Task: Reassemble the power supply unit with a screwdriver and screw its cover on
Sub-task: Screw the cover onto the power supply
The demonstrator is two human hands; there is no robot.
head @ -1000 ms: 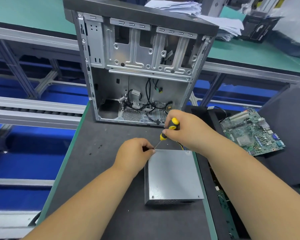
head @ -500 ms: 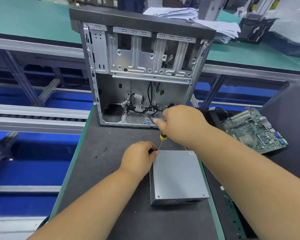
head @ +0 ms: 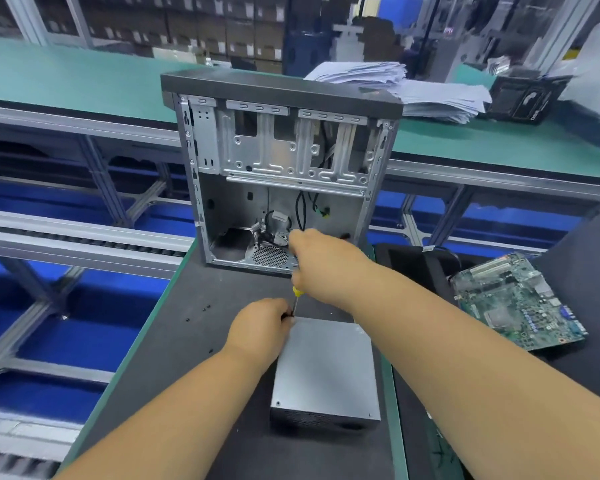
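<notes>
On the dark, matte mat [head: 194, 375] lies the PSU [head: 326, 368], a flat-sided box of brushed grey sheet metal with a perforated near face, its cover on. The left hand [head: 260, 327] curls at the box's far left corner, fingertips pinching something small and dark beside the driver's tip; whether it is a screw cannot be told. The right hand [head: 321, 268] wraps the screwdriver [head: 295, 299], hiding the handle except a yellow collar above the thin steel shaft, which slants down to that corner. Loose black screws [head: 205, 309] dot the mat to the left. Behind stands an open case [head: 281, 174] of stamped, slotted steel; a green motherboard [head: 516, 303] lies to the right. Compared with a second ago, the right fist has rolled over the handle, covering its yellow-and-black grip, while the left hand has stayed at the corner.
</notes>
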